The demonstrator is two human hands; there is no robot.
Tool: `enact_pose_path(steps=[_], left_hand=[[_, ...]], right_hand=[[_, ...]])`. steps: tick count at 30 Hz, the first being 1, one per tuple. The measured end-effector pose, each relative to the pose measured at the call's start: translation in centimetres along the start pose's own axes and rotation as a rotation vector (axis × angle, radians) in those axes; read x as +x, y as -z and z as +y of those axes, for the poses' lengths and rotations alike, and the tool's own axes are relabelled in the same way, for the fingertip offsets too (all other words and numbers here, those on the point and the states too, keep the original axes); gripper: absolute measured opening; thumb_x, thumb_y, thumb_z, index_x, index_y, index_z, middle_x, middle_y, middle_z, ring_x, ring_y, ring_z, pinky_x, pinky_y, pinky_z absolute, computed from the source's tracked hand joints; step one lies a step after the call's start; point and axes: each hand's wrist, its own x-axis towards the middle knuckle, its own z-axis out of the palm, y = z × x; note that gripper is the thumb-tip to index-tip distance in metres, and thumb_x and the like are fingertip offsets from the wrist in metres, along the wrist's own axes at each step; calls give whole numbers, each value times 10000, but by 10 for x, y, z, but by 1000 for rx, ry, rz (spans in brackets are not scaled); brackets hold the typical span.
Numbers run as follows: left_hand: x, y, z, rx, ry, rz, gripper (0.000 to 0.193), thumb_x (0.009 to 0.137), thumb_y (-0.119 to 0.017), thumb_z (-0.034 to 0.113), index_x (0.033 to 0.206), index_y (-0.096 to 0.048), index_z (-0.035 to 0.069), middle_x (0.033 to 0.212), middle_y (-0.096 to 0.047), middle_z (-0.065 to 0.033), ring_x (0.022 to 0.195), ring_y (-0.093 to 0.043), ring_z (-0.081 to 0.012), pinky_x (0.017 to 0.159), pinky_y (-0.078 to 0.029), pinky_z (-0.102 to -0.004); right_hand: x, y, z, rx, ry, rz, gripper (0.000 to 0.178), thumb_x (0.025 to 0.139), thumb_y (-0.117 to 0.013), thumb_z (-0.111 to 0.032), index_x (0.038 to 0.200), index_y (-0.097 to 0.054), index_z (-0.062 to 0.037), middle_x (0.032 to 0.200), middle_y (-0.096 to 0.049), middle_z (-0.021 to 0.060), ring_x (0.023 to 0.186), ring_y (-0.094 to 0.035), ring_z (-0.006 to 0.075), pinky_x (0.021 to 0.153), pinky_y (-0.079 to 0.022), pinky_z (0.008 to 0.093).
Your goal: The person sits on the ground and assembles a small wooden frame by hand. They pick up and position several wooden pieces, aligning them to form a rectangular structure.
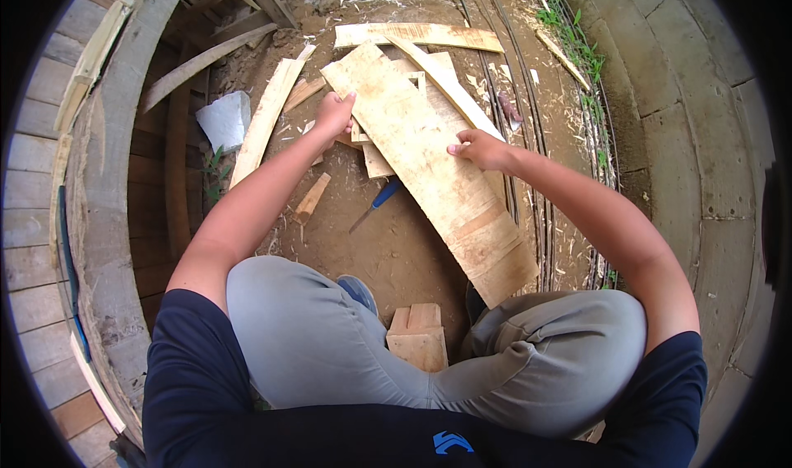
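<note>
Brickwork (37, 187) at far left, beside a weathered grey ledge (95, 245). Next, a rough white stone (224, 121) on bare soil, then a long pale wood strip (272, 109) slanting away, with a short pointed offcut (312, 198) below. At center left, a bare left hand (334, 115), with thumb laid over the left edge of a wide wooden plank (429, 163), pinching near the far end; no telling the exact set of the fingers underneath. Just beside that edge, lower down on the dirt, a blue-handled tool (386, 194) with a slim blade. Between the shoes, a squared wooden block (418, 348). At center, the plank itself, above other lumber, with long axis running diagonally from far left to near right, down toward the right knee; rightward of the left fingers, leftward of the right hand (483, 150). Closer to the plank's middle, that right hand, pinching the opposite edge with thumb on the upper face, the other fingers partly hidden. Farther right, dark metal rods (540, 220), green weeds (590, 55) and concrete slabs (685, 138).
</note>
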Motion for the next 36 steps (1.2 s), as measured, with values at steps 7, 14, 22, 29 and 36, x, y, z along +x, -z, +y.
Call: enact_pose_path(steps=[7,14,22,29,36], left_hand=[[2,10,-1,-18,92,-30,336,982,-618,341,916,-458,53,761,-547,-30,603,-561,-105,497,-528,-271],[3,10,7,-49,120,-111,291,969,-631,324,931,-498,67,855,-541,-20,716,-573,-99,572,-581,-268],[1,16,8,-4,112,-127,294,964,-626,328,1045,-559,53,880,-562,-15,739,-587,-102,613,-594,-295],[3,17,15,-9,133,-130,313,960,-625,331,1078,-572,47,979,-586,-48,844,-603,-143,735,-609,-372],[6,26,9,-63,128,-175,284,957,-654,318,1051,-570,64,983,-587,-42,873,-611,-160,772,-613,-399]], right_hand=[[-3,46,-41,-349,154,409,579,963,-642,-425,1340,-512,-6,1280,-601,269,1222,-575,388,1044,-459,448],[32,52,20,-594,150,440,595,935,-655,-395,1322,-492,26,1071,-689,235,1113,-641,359,1047,-463,445],[-6,63,-8,-210,44,414,426,929,-639,-328,1160,-535,15,979,-679,236,894,-682,296,836,-518,423],[-35,47,30,-344,301,508,251,934,-642,-124,1060,-445,-36,960,-685,252,797,-715,305,699,-624,391],[-47,31,74,-580,273,495,319,882,-679,-109,1085,-439,-56,879,-672,247,823,-693,413,746,-567,497]])
